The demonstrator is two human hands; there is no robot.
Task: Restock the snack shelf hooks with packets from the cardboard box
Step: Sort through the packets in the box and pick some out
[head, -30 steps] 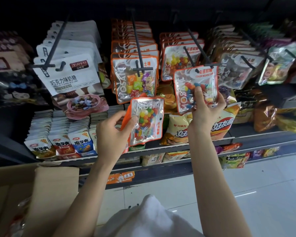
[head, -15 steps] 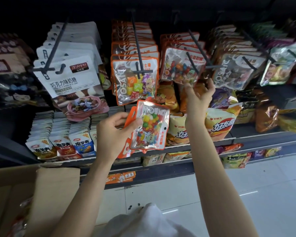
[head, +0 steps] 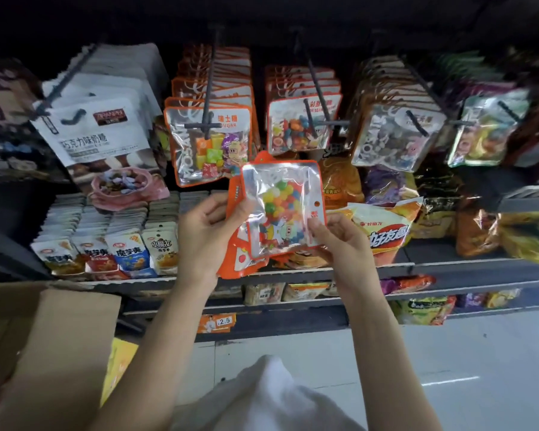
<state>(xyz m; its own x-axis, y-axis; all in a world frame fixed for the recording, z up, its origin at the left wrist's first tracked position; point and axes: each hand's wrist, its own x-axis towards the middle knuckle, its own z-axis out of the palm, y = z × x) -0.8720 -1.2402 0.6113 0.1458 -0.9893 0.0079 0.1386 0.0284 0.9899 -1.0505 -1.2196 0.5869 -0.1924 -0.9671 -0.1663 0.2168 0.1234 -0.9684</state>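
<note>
We hold a small stack of candy packets (head: 282, 209) in front of the shelf, below the hooks and above the shelf edge. Our left hand (head: 207, 231) grips the stack from its left side, thumb across the front, fingers curled behind; our right hand (head: 339, 234) pinches the lower right corner of the front packet. That front packet is a flat, glossy pouch — clear crinkled film with an orange border — and inside it we see round candies in yellow, green, red and blue, heaped toward the middle. It stands roughly upright, tilted a little, with its long axis running up and down; a small punched hole sits near its right edge. Behind it the orange packets fan out lower left. Above, black metal hooks (head: 316, 85) carry rows of similar orange-edged pouches (head: 299, 126), and the neighbouring hook holds packets of square wrapped sweets (head: 209, 144). Farther left hang white paper-look bags (head: 97, 132) — matte, with dark print. On the shelf (head: 448, 262) below stand tight rows of slim sachets (head: 128, 250) and puffy yellow crisp bags (head: 383, 225). At lower left the cardboard box (head: 53, 353) stands open, its plain brown flap raised; its contents are mostly hidden from us.
</note>
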